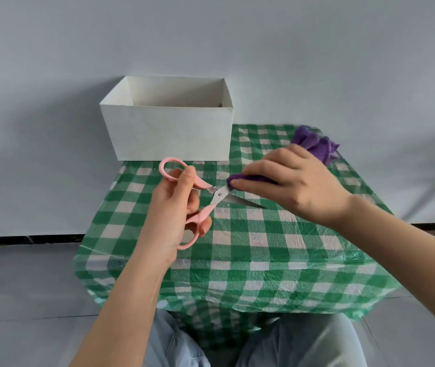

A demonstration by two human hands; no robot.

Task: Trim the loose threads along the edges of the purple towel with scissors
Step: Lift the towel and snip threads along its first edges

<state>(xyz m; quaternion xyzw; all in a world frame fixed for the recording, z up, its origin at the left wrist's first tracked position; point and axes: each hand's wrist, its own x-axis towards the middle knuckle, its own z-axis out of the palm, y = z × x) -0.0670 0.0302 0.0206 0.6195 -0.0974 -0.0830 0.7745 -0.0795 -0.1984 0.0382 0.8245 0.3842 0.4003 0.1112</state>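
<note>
The purple towel (314, 145) is bunched up in my right hand (293, 181), which grips it above the table. One purple end pokes out between my fingertips on the left, and the rest spills out behind the hand to the upper right. My left hand (174, 213) holds pink-handled scissors (203, 200) by their loops. The steel blades are spread apart and point right, with the pivot right against the towel's protruding end.
A small table under a green and white checked plastic cloth (264, 247) lies below both hands. An open white box (168, 120) stands at the table's back left against the grey wall. My knees in light trousers (303, 345) are at the front edge.
</note>
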